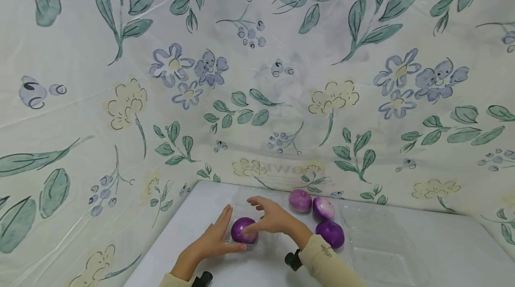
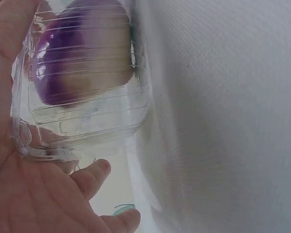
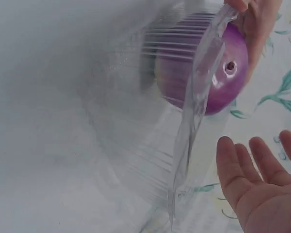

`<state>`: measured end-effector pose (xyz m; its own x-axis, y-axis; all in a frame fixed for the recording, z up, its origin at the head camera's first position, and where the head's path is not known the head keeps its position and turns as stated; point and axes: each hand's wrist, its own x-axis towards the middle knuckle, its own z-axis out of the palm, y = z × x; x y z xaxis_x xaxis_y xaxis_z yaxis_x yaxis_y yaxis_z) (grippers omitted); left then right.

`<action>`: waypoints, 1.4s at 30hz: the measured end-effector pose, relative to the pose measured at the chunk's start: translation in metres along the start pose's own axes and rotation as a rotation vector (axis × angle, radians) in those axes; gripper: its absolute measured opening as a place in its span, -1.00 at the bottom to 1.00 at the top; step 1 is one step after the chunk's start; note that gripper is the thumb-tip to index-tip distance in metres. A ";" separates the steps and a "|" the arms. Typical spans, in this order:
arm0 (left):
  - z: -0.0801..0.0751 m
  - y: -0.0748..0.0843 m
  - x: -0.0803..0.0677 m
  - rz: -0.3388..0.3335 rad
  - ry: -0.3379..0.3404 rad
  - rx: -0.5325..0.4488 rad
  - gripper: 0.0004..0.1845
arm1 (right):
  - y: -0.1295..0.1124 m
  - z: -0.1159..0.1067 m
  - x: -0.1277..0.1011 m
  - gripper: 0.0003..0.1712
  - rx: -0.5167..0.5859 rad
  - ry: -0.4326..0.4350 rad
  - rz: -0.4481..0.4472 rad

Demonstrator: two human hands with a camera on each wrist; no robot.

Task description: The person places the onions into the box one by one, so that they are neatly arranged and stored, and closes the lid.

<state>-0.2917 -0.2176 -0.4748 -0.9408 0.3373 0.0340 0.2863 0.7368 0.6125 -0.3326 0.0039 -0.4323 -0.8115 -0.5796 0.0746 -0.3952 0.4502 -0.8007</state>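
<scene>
sitting near the back left corner of the worktop [image 1: 402, 233], a clear box [image 1: 244, 220] has a purple onion [image 1: 243, 230] inside. the left hand [image 1: 219, 235] presses its side with flat fingers. the right hand [image 1: 272, 217] rests loosely spread on top, holding nothing.

A round purple onion with a pale patch [image 1: 243, 230] sits inside a clear ribbed plastic container [image 2: 82, 121] on the white worktop [image 1: 422, 238], its root end turned sideways, enclosed by the container's transparent walls and thin rim.
</scene>
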 end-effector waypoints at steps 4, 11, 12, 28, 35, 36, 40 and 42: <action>0.000 0.000 0.000 0.001 0.001 0.000 0.31 | 0.000 -0.008 -0.003 -0.10 0.119 -0.003 -0.019; 0.000 0.002 -0.001 -0.020 -0.008 -0.009 0.31 | 0.001 -0.019 -0.008 -0.11 0.211 -0.002 -0.015; 0.000 0.002 -0.001 -0.019 -0.006 -0.008 0.31 | 0.001 -0.020 -0.008 -0.11 0.217 0.003 -0.015; -0.001 -0.001 -0.001 0.005 0.000 -0.018 0.30 | 0.012 -0.049 -0.017 -0.13 0.207 0.111 0.031; -0.002 -0.002 -0.004 0.019 0.013 -0.011 0.30 | 0.023 -0.059 -0.013 -0.15 0.116 0.225 0.095; -0.002 -0.002 -0.004 0.022 0.012 -0.012 0.31 | 0.024 -0.061 -0.013 -0.16 0.105 0.236 0.100; 0.000 -0.002 -0.005 0.028 0.008 -0.020 0.31 | 0.028 -0.065 -0.012 -0.18 0.082 0.260 0.104; 0.002 -0.002 -0.005 0.020 0.007 -0.028 0.31 | 0.030 -0.066 -0.013 -0.16 0.064 0.270 0.117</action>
<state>-0.2871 -0.2201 -0.4776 -0.9362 0.3475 0.0523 0.3002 0.7134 0.6332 -0.3625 0.0696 -0.4179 -0.9384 -0.3207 0.1287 -0.2715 0.4540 -0.8486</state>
